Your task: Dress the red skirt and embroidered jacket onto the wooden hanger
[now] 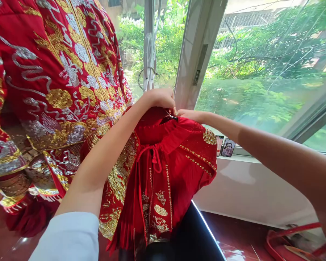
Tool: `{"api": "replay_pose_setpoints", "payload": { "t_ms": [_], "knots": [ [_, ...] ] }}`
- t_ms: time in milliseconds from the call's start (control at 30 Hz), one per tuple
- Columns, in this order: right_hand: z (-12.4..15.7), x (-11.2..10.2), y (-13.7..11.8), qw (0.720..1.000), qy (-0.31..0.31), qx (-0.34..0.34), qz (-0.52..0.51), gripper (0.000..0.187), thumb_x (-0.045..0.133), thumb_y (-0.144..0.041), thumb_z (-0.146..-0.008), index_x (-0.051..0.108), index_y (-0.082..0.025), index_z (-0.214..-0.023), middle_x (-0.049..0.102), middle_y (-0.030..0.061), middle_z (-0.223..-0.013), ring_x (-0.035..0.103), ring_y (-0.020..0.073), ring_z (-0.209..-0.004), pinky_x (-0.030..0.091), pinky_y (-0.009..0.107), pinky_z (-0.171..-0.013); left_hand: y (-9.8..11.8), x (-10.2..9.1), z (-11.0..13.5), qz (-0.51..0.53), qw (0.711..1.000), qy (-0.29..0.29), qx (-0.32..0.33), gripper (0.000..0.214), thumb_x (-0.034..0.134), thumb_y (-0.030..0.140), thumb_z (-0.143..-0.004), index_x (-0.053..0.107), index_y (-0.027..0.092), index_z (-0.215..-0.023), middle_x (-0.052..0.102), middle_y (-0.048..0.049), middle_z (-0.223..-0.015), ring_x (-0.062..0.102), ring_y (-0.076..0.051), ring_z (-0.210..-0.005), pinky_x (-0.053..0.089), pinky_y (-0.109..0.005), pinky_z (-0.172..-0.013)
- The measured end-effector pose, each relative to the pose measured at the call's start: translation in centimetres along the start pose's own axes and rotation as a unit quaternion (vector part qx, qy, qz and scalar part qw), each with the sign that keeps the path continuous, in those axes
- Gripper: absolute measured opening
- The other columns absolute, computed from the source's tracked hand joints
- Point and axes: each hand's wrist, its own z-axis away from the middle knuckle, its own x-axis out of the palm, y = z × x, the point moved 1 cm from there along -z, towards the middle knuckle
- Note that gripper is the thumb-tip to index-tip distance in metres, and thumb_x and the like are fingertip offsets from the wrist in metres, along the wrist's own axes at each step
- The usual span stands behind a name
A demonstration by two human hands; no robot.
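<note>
A red skirt (184, 159) with gold embroidery and a tied drawstring (156, 156) hangs in front of me, its gathered waistband uppermost. My left hand (161, 98) is bent over the far side of the waistband with its fingers closed; what they pinch is hidden. Against it, my right hand (190, 115) is closed at the waistband's right end, its fingers partly out of sight behind the cloth. Between the two hands a small black-and-white piece (173, 117) shows at the waistband; its kind is unclear. Behind my left hand rises a metal hanger hook (139, 79).
A red jacket (62, 72) with gold and silver embroidery hangs close on the left. Windows (260, 72) stand behind. Two phones, one a dark phone (228, 147), lean on the sill. A black object (192, 232) is below the skirt, and a red bag (296, 243) sits at lower right.
</note>
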Motion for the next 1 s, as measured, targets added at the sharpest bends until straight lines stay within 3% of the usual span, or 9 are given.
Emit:
{"api": "replay_pose_setpoints", "payload": {
  "t_ms": [100, 200, 300, 433, 600, 733, 900, 967, 1000],
  "knots": [
    [0.5, -3.4, 1.0, 0.998, 0.058, 0.028, -0.015, 0.037, 0.067, -0.034, -0.07, 0.044, -0.019, -0.045, 0.038, -0.0049, -0.036, 0.028, 0.0051, -0.036, 0.02, 0.021, -0.035, 0.2, 0.0, -0.1, -0.008, 0.999, -0.02, 0.027, 0.048, 0.055, 0.021, -0.063, 0.071, 0.017, -0.108, 0.07, -0.0046, -0.081, 0.061, -0.018, -0.074, 0.046, -0.028, -0.065],
    [0.7, -5.0, 0.7, 0.995, 0.1, 0.007, -0.006, 0.039, 0.068, -0.038, -0.068, 0.045, -0.019, -0.043, 0.04, -0.0029, -0.035, 0.029, 0.0051, -0.034, 0.018, 0.022, -0.035, -0.1, 0.4, -0.4, -0.014, 0.999, 0.002, 0.031, 0.043, 0.056, 0.024, -0.067, 0.07, 0.019, -0.107, 0.07, -0.005, -0.086, 0.061, -0.018, -0.077, 0.045, -0.028, -0.068],
    [1.0, -4.3, -0.8, 0.989, 0.124, 0.03, 0.075, 0.039, 0.07, -0.041, -0.07, 0.05, -0.019, -0.045, 0.044, -0.0007, -0.037, 0.033, 0.0062, -0.035, 0.022, 0.023, -0.035, -0.4, 0.8, -0.8, -0.021, 0.997, 0.073, -0.032, 0.039, 0.051, 0.023, -0.075, 0.068, 0.015, -0.109, 0.07, -0.011, -0.092, 0.063, -0.023, -0.083, 0.045, -0.031, -0.07],
    [1.6, -2.2, -3.2, 0.981, 0.089, 0.061, 0.162, 0.043, 0.07, -0.047, -0.073, 0.051, -0.019, -0.046, 0.042, -0.0004, -0.039, 0.035, 0.0074, -0.04, 0.028, 0.024, -0.038, -0.5, 1.2, -0.9, -0.018, 0.987, 0.131, -0.091, 0.04, 0.053, 0.022, -0.077, 0.065, 0.013, -0.114, 0.067, -0.0158, -0.105, 0.063, -0.028, -0.091, 0.046, -0.034, -0.073],
    [0.4, -0.4, -3.9, 0.982, 0.115, 0.029, 0.145, 0.036, 0.067, -0.04, -0.079, 0.053, -0.017, -0.055, 0.045, -0.0019, -0.052, 0.037, 0.0077, -0.052, 0.029, 0.023, -0.048, -0.6, 1.2, -0.8, -0.021, 0.983, 0.148, -0.107, 0.041, 0.056, 0.023, -0.075, 0.065, 0.016, -0.114, 0.066, -0.013, -0.111, 0.063, -0.026, -0.094, 0.045, -0.031, -0.073],
    [-0.1, -0.2, -3.2, 0.983, 0.094, -0.008, 0.157, 0.037, 0.067, -0.03, -0.079, 0.049, -0.016, -0.049, 0.039, -0.0047, -0.05, 0.03, 0.0054, -0.05, 0.026, 0.023, -0.05, -0.6, 1.1, -0.9, -0.027, 0.986, 0.131, -0.103, 0.045, 0.056, 0.023, -0.074, 0.064, 0.015, -0.117, 0.066, -0.0145, -0.11, 0.063, -0.027, -0.092, 0.044, -0.03, -0.067],
    [1.2, -3.0, -2.1, 0.978, 0.003, 0.007, 0.209, 0.042, 0.064, -0.036, -0.08, 0.05, -0.017, -0.046, 0.04, -0.0043, -0.044, 0.033, 0.0061, -0.045, 0.028, 0.024, -0.049, -0.6, 1.0, -1.1, -0.022, 0.989, 0.126, -0.079, 0.047, 0.054, 0.023, -0.075, 0.062, 0.014, -0.12, 0.068, -0.0142, -0.104, 0.063, -0.027, -0.093, 0.045, -0.032, -0.07],
    [1.7, -4.8, -1.4, 0.957, 0.006, 0.039, 0.286, 0.04, 0.062, -0.035, -0.081, 0.054, -0.016, -0.047, 0.045, -0.0025, -0.043, 0.039, 0.0078, -0.046, 0.033, 0.024, -0.052, -0.4, 0.9, -1.0, -0.018, 0.991, 0.117, -0.067, 0.044, 0.054, 0.024, -0.075, 0.064, 0.015, -0.117, 0.069, -0.0131, -0.099, 0.063, -0.027, -0.093, 0.046, -0.032, -0.072],
    [1.8, -5.7, -1.1, 0.941, 0.037, 0.049, 0.334, 0.038, 0.06, -0.034, -0.082, 0.057, -0.016, -0.049, 0.048, -0.0012, -0.045, 0.043, 0.0091, -0.048, 0.035, 0.025, -0.054, -0.3, 0.9, -0.9, -0.013, 0.992, 0.11, -0.062, 0.041, 0.054, 0.025, -0.076, 0.065, 0.016, -0.114, 0.069, -0.0125, -0.096, 0.063, -0.027, -0.093, 0.046, -0.033, -0.073]
  ]
}}
